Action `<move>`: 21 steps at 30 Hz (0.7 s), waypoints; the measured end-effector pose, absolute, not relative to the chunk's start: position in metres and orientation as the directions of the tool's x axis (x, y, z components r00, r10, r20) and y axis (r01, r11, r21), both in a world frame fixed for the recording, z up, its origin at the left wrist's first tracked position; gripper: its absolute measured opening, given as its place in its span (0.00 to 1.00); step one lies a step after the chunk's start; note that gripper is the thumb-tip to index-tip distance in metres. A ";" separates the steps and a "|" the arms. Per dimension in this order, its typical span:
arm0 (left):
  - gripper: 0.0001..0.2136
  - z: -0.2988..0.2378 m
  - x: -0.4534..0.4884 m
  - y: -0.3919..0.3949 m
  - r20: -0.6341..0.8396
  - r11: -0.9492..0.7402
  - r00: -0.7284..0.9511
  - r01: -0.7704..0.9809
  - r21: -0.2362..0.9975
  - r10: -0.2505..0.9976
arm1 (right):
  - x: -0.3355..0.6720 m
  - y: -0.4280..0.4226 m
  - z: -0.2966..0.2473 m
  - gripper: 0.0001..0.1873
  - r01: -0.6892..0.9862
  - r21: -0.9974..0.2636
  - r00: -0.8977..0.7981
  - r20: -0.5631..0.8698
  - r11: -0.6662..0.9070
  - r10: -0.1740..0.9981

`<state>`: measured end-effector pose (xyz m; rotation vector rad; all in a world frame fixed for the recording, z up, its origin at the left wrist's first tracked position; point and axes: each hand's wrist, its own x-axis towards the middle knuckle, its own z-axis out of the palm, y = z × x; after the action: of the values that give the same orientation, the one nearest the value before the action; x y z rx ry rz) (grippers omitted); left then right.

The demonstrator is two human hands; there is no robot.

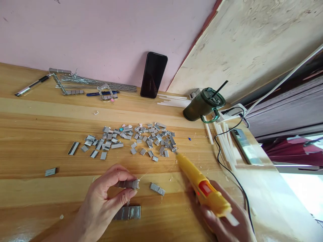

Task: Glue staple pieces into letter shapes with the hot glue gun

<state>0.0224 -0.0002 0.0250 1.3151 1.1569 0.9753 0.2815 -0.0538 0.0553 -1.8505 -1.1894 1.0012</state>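
Observation:
My left hand pinches a short strip of grey metal pieces between thumb and fingers. A thin glue thread trails from the strip's right end. My right hand is wrapped round a yellow hot glue gun, its nozzle pointing up and left toward the pile, with a white glue stick protruding from its back. Under my left hand lies a longer row of joined grey pieces, partly hidden. Between the hands rests another small joined strip. Beyond them spreads a pile of loose grey metal pieces.
Along the wall are thin metal wires, a pen, a blue pen-like tool and an upright black phone. To the right stand a green tumbler, glue sticks, a black cable and another phone.

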 end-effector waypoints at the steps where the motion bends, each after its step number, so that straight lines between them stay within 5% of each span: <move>1: 0.05 0.023 0.022 0.001 -0.059 0.039 0.188 0.108 0.993 0.980 | 0.287 -0.049 0.053 0.18 0.549 -0.787 0.287 -0.139 -0.281 0.948; 4: 0.06 0.020 0.022 0.002 -0.038 0.015 0.178 0.132 0.991 0.983 | 0.304 -0.033 0.041 0.14 0.858 -0.504 0.180 0.120 -0.097 0.976; 8: 0.06 0.020 0.023 0.003 -0.037 0.009 0.154 0.179 0.984 0.987 | 0.315 -0.011 0.026 0.14 0.971 -0.237 0.019 0.146 0.016 0.989; 15: 0.01 0.018 0.021 0.004 -0.127 0.091 0.136 0.246 0.965 0.983 | 0.319 0.007 0.006 0.19 0.992 -0.084 -0.080 0.145 0.093 0.986; 21: 0.06 0.018 0.021 0.005 -0.003 -0.043 0.179 0.252 0.967 0.984 | 0.319 0.001 0.016 0.23 0.992 -0.005 -0.124 0.200 0.127 0.972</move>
<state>0.0211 0.0052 0.0179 1.4895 1.2461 0.9566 0.3191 0.0014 0.0158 -1.9696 -2.2376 -0.1930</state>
